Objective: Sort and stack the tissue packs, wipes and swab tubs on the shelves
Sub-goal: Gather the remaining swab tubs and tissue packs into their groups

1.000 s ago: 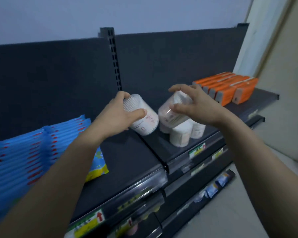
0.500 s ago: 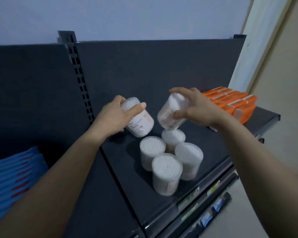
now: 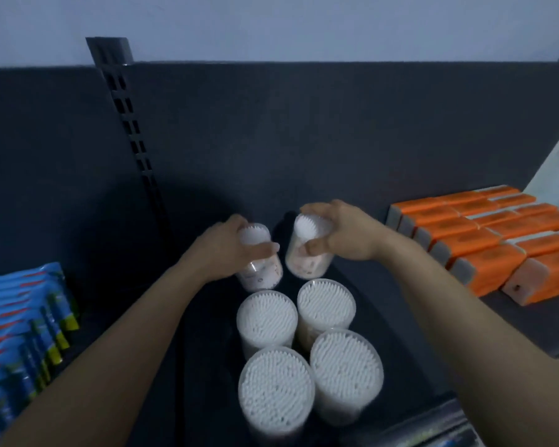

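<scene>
Each of my hands holds a clear swab tub just behind a group of several upright swab tubs point(image 3: 267, 319) on the dark shelf point(image 3: 400, 333). My left hand point(image 3: 226, 250) grips the left tub point(image 3: 262, 272) around its top. My right hand point(image 3: 336, 235) grips the right tub point(image 3: 309, 262) the same way. Both held tubs are near upright, side by side and low over the shelf; whether they touch it is unclear. Orange tissue packs point(image 3: 484, 240) lie in rows at the right. Blue wipes packs point(image 3: 20, 330) stand at the left.
A slotted upright point(image 3: 133, 137) divides the dark back panel. The shelf's front rail point(image 3: 433, 427) runs along the bottom right. Bare shelf surface lies between the tubs and the orange packs, and between the tubs and the blue packs.
Both hands have carried their tubs down and closer together, from tilted in the air to near upright behind the standing tubs. The view has swung to look more steeply down.
</scene>
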Demonstrator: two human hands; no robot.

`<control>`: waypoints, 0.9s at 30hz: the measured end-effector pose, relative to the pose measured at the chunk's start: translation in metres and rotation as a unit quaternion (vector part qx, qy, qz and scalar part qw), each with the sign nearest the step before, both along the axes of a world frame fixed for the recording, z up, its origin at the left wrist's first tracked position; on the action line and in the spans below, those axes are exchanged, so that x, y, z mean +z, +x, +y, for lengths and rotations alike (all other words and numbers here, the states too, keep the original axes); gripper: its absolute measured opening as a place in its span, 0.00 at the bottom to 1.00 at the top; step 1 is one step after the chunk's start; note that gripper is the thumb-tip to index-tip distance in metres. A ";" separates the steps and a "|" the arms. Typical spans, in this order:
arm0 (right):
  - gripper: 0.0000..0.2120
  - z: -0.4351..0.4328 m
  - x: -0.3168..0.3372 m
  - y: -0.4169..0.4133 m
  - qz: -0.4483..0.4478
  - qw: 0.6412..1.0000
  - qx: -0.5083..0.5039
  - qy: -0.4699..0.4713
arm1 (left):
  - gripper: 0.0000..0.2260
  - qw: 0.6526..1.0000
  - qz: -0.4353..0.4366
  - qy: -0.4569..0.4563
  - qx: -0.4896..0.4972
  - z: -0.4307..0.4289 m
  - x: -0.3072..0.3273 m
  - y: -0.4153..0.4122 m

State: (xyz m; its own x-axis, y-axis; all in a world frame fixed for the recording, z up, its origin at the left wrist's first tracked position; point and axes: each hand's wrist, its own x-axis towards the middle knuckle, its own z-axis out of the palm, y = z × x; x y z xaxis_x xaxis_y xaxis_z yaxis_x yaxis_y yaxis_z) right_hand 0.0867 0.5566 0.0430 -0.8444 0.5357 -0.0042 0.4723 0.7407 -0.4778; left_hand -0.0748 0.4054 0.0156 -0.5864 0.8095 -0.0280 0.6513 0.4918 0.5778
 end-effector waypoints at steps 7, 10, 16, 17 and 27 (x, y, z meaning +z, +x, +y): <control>0.36 0.017 -0.030 -0.016 -0.051 0.994 0.099 -0.014 | 0.41 0.998 -0.020 -0.041 0.032 -0.002 -0.020 0.014; 0.36 0.019 -0.037 -0.020 -0.073 0.988 0.134 -0.017 | 0.38 0.997 -0.020 -0.052 0.047 -0.004 -0.025 0.021; 0.33 0.015 -0.037 -0.026 -0.110 0.977 0.175 -0.050 | 0.39 0.996 -0.026 -0.068 0.053 -0.007 -0.024 0.029; 0.32 0.015 -0.036 -0.026 -0.110 0.976 0.178 -0.061 | 0.39 0.996 -0.031 -0.073 0.047 -0.007 -0.024 0.029; 0.22 -0.022 -0.004 -0.027 0.035 0.994 0.096 0.024 | 0.24 0.992 0.027 0.076 0.100 -0.052 0.001 0.027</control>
State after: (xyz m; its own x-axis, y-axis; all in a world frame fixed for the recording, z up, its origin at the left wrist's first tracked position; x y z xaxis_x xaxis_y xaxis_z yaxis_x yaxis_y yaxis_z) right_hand 0.0594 0.5345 0.0392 -0.9283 0.3629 0.0805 0.2867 0.8368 -0.4665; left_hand -0.0481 0.3536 0.0166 -0.7334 0.6688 0.1222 0.5817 0.5242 0.6220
